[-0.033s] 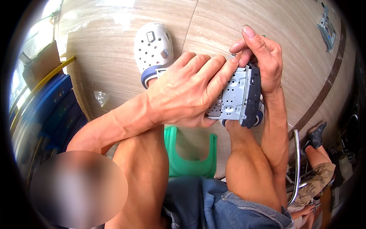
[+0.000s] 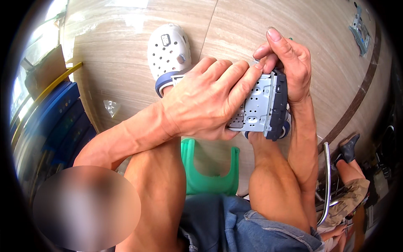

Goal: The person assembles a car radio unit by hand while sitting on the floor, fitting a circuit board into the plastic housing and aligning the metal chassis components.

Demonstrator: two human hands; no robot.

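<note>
A boxy unit like a car stereo (image 2: pixel 256 105) is held above my shins, with a pale perforated metal case and a dark plastic front along its right side. Across its left part lies my left hand (image 2: pixel 210 94), closed over the case with the fingers pointing to the far right. My right hand (image 2: pixel 289 63) is at the far right corner, thumb raised and fingers curled inward. A small metallic bit shows by its fingertips and a speck of green behind its knuckles. What it holds is mostly hidden.
Below the unit stands a green plastic stool (image 2: pixel 210 185) between my legs. A white clog (image 2: pixel 168 52) is on my left foot. Blue stacked cases (image 2: pixel 63 122) and a yellow bar stand at left. A metal bracket (image 2: pixel 359 35) lies far right; another person (image 2: pixel 350 193) sits lower right, beside a chrome tube (image 2: pixel 326 180).
</note>
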